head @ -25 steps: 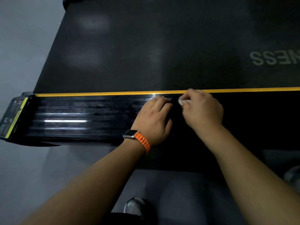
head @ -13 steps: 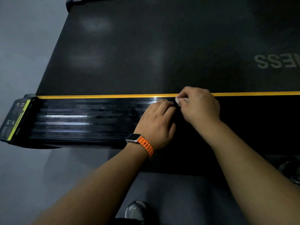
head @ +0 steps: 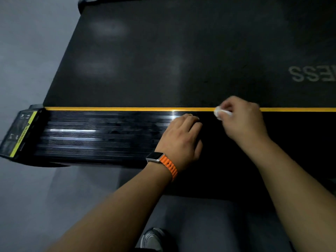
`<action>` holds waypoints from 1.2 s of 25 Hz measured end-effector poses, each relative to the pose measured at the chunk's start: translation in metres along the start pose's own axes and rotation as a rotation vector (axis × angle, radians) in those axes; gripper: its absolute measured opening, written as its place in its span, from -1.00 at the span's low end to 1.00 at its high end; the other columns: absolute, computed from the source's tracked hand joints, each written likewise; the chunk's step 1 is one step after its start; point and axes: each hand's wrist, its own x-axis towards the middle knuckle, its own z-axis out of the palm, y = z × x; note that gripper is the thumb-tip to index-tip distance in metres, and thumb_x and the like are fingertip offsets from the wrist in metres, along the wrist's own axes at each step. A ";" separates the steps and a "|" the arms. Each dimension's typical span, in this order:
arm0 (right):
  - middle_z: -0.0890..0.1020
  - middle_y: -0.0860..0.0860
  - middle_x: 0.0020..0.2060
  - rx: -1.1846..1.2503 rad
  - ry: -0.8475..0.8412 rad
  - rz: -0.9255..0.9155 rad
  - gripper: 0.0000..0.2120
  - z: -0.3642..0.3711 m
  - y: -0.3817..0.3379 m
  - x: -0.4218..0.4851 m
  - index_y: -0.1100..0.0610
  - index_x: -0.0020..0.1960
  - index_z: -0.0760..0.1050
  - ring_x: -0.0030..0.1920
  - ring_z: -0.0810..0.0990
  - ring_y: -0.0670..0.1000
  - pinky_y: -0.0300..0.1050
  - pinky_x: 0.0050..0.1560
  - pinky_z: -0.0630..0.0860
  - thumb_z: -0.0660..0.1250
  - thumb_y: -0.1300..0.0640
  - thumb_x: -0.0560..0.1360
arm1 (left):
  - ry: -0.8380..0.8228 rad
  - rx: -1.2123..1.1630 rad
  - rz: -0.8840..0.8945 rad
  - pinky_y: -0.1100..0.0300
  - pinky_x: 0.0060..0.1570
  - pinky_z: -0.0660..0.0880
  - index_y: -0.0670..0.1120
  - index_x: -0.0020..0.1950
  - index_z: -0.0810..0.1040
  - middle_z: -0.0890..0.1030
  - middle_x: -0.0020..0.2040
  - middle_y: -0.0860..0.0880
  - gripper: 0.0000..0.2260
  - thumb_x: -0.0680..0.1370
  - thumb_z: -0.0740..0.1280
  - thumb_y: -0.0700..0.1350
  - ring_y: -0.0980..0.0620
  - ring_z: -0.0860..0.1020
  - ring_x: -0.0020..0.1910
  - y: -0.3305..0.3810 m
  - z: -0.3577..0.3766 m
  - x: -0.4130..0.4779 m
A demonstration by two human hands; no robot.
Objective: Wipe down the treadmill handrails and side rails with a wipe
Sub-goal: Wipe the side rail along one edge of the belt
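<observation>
My right hand (head: 243,122) pinches the white wipe (head: 221,112) at the yellow stripe (head: 127,108) of the side rail (head: 101,135), while my left hand (head: 181,139) rests on it, fingers seemingly loose.

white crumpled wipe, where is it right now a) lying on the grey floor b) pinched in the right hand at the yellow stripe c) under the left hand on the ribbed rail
B: the white crumpled wipe sticks out of the right hand pinching it at the yellow stripe; the left hand rests on the ribbed black side rail.
</observation>
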 end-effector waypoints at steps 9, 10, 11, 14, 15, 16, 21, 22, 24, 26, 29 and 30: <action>0.68 0.06 -0.12 -0.060 -0.034 -0.138 -0.95 0.033 -0.038 -0.005 0.07 -0.06 0.65 -0.06 0.64 0.11 0.03 -0.01 0.58 0.41 0.13 0.52 | -0.078 -0.025 0.012 -0.04 0.28 0.48 -0.17 0.21 0.59 0.57 0.23 -0.14 -0.68 0.53 0.28 -0.05 -0.13 0.51 0.23 -0.030 -0.016 -0.009; 0.67 0.06 -0.13 -0.067 -0.045 -0.206 -0.94 0.048 -0.052 -0.007 0.07 -0.07 0.64 -0.07 0.63 0.13 0.04 -0.05 0.58 0.40 0.11 0.52 | -0.079 -0.001 0.016 -0.07 0.28 0.48 -0.18 0.22 0.58 0.57 0.23 -0.15 -0.68 0.54 0.28 -0.05 -0.15 0.52 0.23 -0.044 -0.023 -0.013; 0.67 0.05 -0.14 -0.091 -0.049 -0.240 -0.93 0.055 -0.059 -0.007 0.06 -0.08 0.63 -0.09 0.62 0.14 0.05 -0.09 0.58 0.39 0.08 0.52 | -0.073 0.022 0.013 -0.08 0.29 0.47 -0.18 0.23 0.58 0.57 0.24 -0.15 -0.69 0.58 0.28 -0.05 -0.15 0.52 0.24 -0.057 -0.029 -0.017; 0.65 0.01 -0.14 -0.137 -0.015 -0.125 -0.93 0.032 -0.039 -0.008 0.02 -0.07 0.61 -0.10 0.62 0.11 0.08 -0.11 0.60 0.40 0.03 0.53 | -0.082 0.054 0.017 -0.07 0.38 0.43 -0.18 0.31 0.55 0.55 0.31 -0.12 -0.66 0.64 0.25 -0.01 -0.12 0.48 0.34 -0.074 -0.035 -0.026; 0.65 0.00 -0.13 -0.135 0.008 -0.059 -0.94 0.019 -0.026 -0.010 0.01 -0.07 0.61 -0.09 0.62 0.11 0.10 -0.10 0.61 0.41 0.04 0.53 | -0.080 0.053 0.016 -0.06 0.39 0.42 -0.18 0.32 0.55 0.55 0.31 -0.12 -0.66 0.64 0.24 -0.02 -0.11 0.47 0.35 -0.074 -0.034 -0.028; 0.65 0.00 -0.12 -0.134 0.023 -0.004 -0.96 0.010 -0.017 -0.012 0.00 -0.06 0.61 -0.08 0.63 0.10 0.12 -0.09 0.61 0.41 0.04 0.53 | -0.074 0.050 0.014 -0.05 0.40 0.42 -0.18 0.31 0.55 0.55 0.31 -0.12 -0.66 0.64 0.24 -0.02 -0.11 0.47 0.35 -0.073 -0.032 -0.028; 0.66 0.02 -0.08 -0.126 -0.029 -0.137 -0.92 0.058 -0.074 -0.016 0.03 -0.03 0.60 -0.04 0.62 0.13 -0.02 -0.13 0.55 0.37 0.03 0.55 | -0.043 0.094 -0.001 -0.08 0.39 0.42 -0.18 0.31 0.56 0.57 0.30 -0.14 -0.62 0.56 0.25 -0.03 -0.15 0.47 0.36 -0.071 -0.034 -0.031; 0.65 0.00 -0.06 -0.152 -0.044 -0.185 -0.91 0.068 -0.086 -0.019 0.01 -0.02 0.59 -0.03 0.61 0.11 -0.05 -0.15 0.52 0.35 0.01 0.57 | -0.042 0.101 0.000 -0.07 0.41 0.41 -0.17 0.32 0.56 0.57 0.30 -0.15 -0.59 0.55 0.24 -0.02 -0.16 0.47 0.36 -0.070 -0.034 -0.032; 0.65 -0.03 -0.06 -0.222 -0.039 -0.153 -0.89 0.064 -0.087 -0.018 -0.02 0.00 0.59 -0.01 0.61 0.09 -0.07 -0.16 0.47 0.34 -0.04 0.58 | -0.030 0.108 -0.010 -0.05 0.42 0.38 -0.17 0.33 0.55 0.57 0.32 -0.14 -0.57 0.53 0.22 0.00 -0.16 0.47 0.38 -0.067 -0.033 -0.034; 0.66 -0.03 -0.05 -0.256 -0.007 -0.008 -0.86 0.036 -0.063 -0.018 -0.03 0.00 0.60 0.01 0.61 0.13 -0.06 -0.15 0.45 0.35 -0.07 0.56 | -0.010 0.103 -0.022 -0.05 0.41 0.39 -0.16 0.33 0.56 0.58 0.32 -0.13 -0.58 0.55 0.21 0.01 -0.15 0.47 0.39 -0.068 -0.031 -0.036; 0.68 -0.01 -0.07 -0.204 0.053 0.167 -0.89 0.010 -0.035 -0.023 -0.04 -0.03 0.62 -0.01 0.62 0.17 0.00 -0.12 0.54 0.37 -0.05 0.52 | 0.022 0.082 -0.037 -0.06 0.38 0.42 -0.16 0.30 0.59 0.59 0.30 -0.12 -0.61 0.56 0.23 -0.01 -0.15 0.49 0.36 -0.070 -0.029 -0.034; 0.68 0.01 -0.07 -0.192 0.066 0.139 -0.89 0.017 -0.043 -0.025 -0.02 -0.04 0.62 -0.02 0.63 0.18 0.01 -0.12 0.55 0.38 -0.03 0.52 | 0.027 0.078 -0.036 -0.05 0.38 0.42 -0.17 0.29 0.59 0.59 0.30 -0.12 -0.62 0.56 0.24 -0.02 -0.15 0.49 0.36 -0.069 -0.028 -0.034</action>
